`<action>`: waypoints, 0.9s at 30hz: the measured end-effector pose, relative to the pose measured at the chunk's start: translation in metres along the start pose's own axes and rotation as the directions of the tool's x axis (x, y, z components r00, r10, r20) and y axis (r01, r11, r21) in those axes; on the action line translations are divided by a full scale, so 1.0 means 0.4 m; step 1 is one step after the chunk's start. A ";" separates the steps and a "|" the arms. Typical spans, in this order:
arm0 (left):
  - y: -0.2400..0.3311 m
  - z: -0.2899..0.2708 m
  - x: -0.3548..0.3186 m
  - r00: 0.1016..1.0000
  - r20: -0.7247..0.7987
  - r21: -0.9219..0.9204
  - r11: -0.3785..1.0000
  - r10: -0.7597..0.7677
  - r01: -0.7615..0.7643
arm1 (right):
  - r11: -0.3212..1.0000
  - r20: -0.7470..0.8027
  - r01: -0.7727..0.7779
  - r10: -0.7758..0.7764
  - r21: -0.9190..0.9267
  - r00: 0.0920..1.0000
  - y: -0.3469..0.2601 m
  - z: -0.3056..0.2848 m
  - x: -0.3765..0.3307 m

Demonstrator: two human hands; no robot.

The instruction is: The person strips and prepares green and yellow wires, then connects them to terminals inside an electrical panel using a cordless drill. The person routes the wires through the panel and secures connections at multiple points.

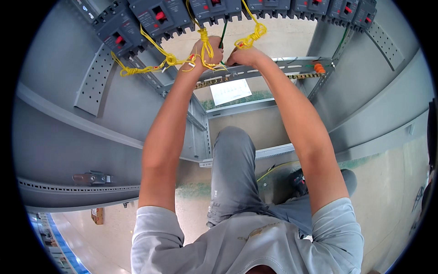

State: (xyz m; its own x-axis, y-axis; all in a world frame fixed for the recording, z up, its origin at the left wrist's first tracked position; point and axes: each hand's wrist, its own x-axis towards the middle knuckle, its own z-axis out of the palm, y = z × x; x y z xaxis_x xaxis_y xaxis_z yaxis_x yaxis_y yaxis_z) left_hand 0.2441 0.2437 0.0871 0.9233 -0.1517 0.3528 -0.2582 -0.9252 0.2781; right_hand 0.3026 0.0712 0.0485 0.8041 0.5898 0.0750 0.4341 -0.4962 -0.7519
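Both my arms reach into a grey metal cabinet, below a row of dark circuit breakers [159,16] with red levers. My left hand [211,51] is closed around a thin green wire [224,34], which rises from the fingers toward the breakers. A knotted bundle of yellow wires [205,40] hangs across the back of that hand and wrist. Beside it, my right hand [245,56] has its fingers curled at the slotted metal rail [292,67]; what they pinch, if anything, is hidden. Another yellow wire coil [255,34] hangs just above the right hand.
More yellow wire bundles [169,59] dangle at the left. Brass terminal strips [214,82] run under the rail, with an orange piece [319,68] at its right end. A white paper sheet [231,91] lies beyond. Perforated brackets [95,80] stand on the cabinet sides. My knee is at the frame.
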 end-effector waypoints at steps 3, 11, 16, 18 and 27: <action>-0.015 0.010 0.027 0.983 -0.048 0.231 0.960 0.176 -0.161 | 0.998 0.017 -0.005 0.004 0.062 1.000 -0.010 0.008 0.005; -0.040 -0.034 0.028 0.932 0.304 -0.519 0.787 -0.195 0.334 | 0.994 0.099 -0.037 0.027 0.104 0.995 -0.017 -0.014 -0.029; -0.047 -0.034 0.026 0.927 0.312 -0.546 0.759 -0.210 0.355 | 0.982 0.057 0.058 -0.069 0.180 0.996 -0.005 -0.006 -0.039; -0.044 -0.039 0.013 0.918 0.333 -0.583 0.718 -0.214 0.379 | 0.984 0.008 0.080 -0.082 0.157 0.997 0.006 -0.001 -0.039; -0.055 0.010 -0.074 0.910 0.394 -0.642 0.669 -0.129 0.373 | 0.971 -0.044 0.067 -0.058 0.231 0.997 0.008 -0.016 -0.040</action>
State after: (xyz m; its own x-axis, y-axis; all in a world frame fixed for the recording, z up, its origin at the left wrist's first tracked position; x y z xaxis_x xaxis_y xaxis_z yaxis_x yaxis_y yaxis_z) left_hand 0.2236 0.2672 0.0670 0.9855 -0.1560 -0.0667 -0.0113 -0.4524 0.8917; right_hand 0.2936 0.0560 0.0489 0.7945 0.5892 0.1470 0.3812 -0.2955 -0.8760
